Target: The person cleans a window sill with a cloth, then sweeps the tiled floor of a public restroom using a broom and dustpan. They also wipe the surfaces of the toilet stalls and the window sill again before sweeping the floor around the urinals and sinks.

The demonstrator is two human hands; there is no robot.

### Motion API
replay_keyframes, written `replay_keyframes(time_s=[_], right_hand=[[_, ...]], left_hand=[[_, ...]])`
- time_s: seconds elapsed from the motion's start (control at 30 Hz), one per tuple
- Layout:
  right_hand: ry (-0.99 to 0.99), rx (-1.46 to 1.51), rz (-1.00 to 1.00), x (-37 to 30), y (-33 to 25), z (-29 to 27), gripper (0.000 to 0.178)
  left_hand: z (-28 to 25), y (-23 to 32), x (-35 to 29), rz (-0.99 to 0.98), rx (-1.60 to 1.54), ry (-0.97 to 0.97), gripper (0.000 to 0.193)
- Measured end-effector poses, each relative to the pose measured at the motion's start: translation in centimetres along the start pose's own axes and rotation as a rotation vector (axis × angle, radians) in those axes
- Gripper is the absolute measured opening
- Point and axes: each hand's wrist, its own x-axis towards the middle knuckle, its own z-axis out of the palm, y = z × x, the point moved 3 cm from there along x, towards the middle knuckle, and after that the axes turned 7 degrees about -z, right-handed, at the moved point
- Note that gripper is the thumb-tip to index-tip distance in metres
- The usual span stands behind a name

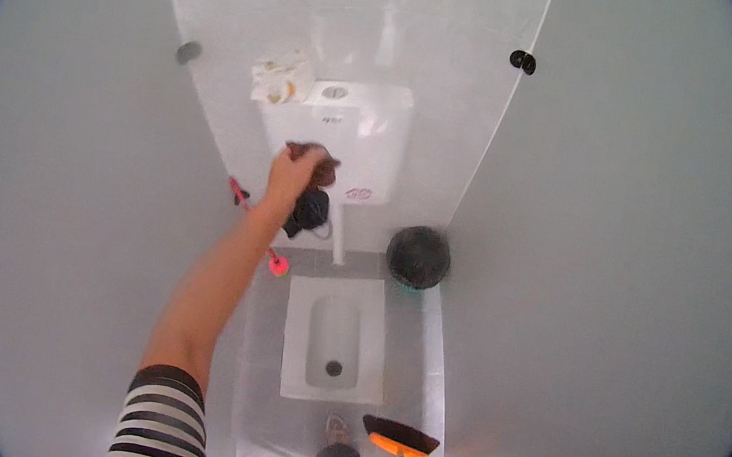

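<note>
My left hand [288, 171] reaches out in front of the white toilet cistern [381, 151], its fingers closed on a crumpled brown cloth [323, 166]. The cloth hangs close to the cistern's front; whether it touches is hard to tell. Just below the hand is a black bundle [311, 210], perhaps a bag, partly behind my wrist. A white pipe [340, 234] runs down from the cistern towards the squat toilet [300, 331] in the floor. My right hand is out of the picture.
On the cistern's left end lies a crumpled white packet [282, 77]. A lined black bin [418, 256] stands right of the pipe. A pink-headed brush [278, 265] leans left. A broom [400, 439] is near my foot [338, 430]. Grey partitions [604, 262] close in both sides.
</note>
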Motion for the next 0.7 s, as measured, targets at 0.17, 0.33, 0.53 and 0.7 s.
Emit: replay_keyframes(time_s=[0.17, 0.33, 0.53, 0.7], right_hand=[[0.010, -0.345, 0.064, 4.1, -7.4, 1.8, 0.048], [0.084, -0.160, 0.153, 7.3, -12.2, 3.9, 0.046], [0.177, 0.415, 0.355, 10.6, -9.9, 2.5, 0.045], [0.147, -0.022, 0.105, 10.9, -13.7, 6.5, 0.064]], left_hand=[[5.6, 6.7, 14.1, 0.350, 0.808, 0.510, 0.043], [10.1, -2.3, 18.1, 0.459, 1.278, 0.469, 0.042], [15.0, 0.7, 25.7, 0.706, 1.395, 0.434, 0.026], [21.0, 1.3, 23.7, 0.761, 1.370, 0.149, 0.029]])
